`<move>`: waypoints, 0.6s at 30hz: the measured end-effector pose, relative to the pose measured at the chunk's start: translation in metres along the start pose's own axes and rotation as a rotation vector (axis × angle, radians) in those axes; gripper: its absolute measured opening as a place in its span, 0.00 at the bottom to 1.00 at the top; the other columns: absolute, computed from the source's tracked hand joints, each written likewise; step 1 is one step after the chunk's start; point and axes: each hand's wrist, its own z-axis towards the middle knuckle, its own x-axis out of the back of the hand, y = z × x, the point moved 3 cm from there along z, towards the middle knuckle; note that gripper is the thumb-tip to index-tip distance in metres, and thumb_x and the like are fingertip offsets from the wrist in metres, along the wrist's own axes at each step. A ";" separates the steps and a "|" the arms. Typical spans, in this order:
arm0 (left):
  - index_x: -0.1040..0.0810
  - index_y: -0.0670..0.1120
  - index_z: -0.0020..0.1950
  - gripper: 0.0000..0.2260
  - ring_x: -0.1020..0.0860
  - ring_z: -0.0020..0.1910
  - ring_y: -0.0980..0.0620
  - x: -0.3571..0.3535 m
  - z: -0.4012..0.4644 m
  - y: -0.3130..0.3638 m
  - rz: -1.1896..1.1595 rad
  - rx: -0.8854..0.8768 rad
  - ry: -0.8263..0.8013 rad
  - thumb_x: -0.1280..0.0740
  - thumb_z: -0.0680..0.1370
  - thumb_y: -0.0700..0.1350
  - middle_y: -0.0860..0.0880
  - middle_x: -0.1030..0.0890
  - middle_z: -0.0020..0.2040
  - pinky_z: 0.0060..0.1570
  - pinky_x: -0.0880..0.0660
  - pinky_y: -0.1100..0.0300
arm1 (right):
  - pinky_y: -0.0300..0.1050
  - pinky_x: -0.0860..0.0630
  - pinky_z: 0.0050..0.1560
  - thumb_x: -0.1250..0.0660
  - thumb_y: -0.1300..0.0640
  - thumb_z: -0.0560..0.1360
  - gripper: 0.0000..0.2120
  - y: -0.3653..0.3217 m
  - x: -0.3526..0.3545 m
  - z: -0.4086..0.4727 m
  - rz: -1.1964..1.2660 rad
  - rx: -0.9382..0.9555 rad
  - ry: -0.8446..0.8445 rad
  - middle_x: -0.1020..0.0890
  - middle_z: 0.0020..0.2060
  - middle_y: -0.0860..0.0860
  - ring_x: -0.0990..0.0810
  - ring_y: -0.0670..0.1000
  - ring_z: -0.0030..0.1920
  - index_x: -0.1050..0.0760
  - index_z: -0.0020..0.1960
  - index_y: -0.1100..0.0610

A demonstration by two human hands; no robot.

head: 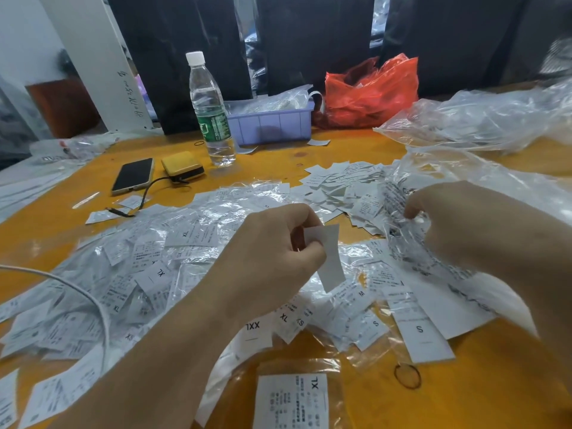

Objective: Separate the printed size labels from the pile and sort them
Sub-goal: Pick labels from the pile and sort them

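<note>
A wide pile of white size labels (pixel 148 267), many printed XL, XS, S or M, covers the orange table (pixel 495 382), mixed with clear plastic. My left hand (pixel 272 252) pinches one blank-sided white label (pixel 329 258) above the pile's middle. My right hand (pixel 464 224) grips a crumpled clear plastic bag of labels (pixel 402 218) at the right. A separate heap of labels (pixel 337 187) lies behind it. A bagged XL label stack (pixel 292 400) lies at the front edge.
A water bottle (pixel 210 109), a phone (pixel 133 174) and a yellow power bank (pixel 182 167) stand at the back left. Behind are a lilac tray (pixel 272 123) and a red bag (pixel 371 91). A white cable (pixel 93 301) crosses the left pile. A rubber band (pixel 408 376) lies front right.
</note>
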 end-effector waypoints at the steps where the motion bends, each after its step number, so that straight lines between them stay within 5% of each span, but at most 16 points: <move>1: 0.22 0.52 0.40 0.06 0.30 0.28 0.57 0.000 0.000 0.000 0.004 0.005 -0.002 0.34 0.75 0.42 0.49 0.22 0.33 0.27 0.34 0.66 | 0.47 0.21 0.46 0.42 0.69 0.70 0.19 0.000 -0.003 0.001 -0.007 0.000 -0.026 0.19 0.49 0.55 0.20 0.56 0.47 0.21 0.55 0.56; 11: 0.21 0.52 0.40 0.05 0.30 0.28 0.57 0.000 -0.001 0.001 0.004 0.008 -0.002 0.34 0.75 0.43 0.48 0.22 0.33 0.27 0.34 0.66 | 0.50 0.23 0.53 0.40 0.64 0.71 0.21 0.002 -0.010 0.004 -0.080 -0.028 -0.078 0.22 0.56 0.53 0.24 0.56 0.55 0.28 0.63 0.52; 18: 0.21 0.52 0.41 0.05 0.27 0.31 0.52 0.001 0.000 0.001 0.014 -0.007 0.007 0.34 0.75 0.43 0.48 0.22 0.34 0.28 0.32 0.65 | 0.46 0.25 0.44 0.41 0.66 0.72 0.19 0.001 -0.011 0.004 -0.025 -0.007 -0.047 0.22 0.51 0.54 0.23 0.56 0.49 0.27 0.61 0.55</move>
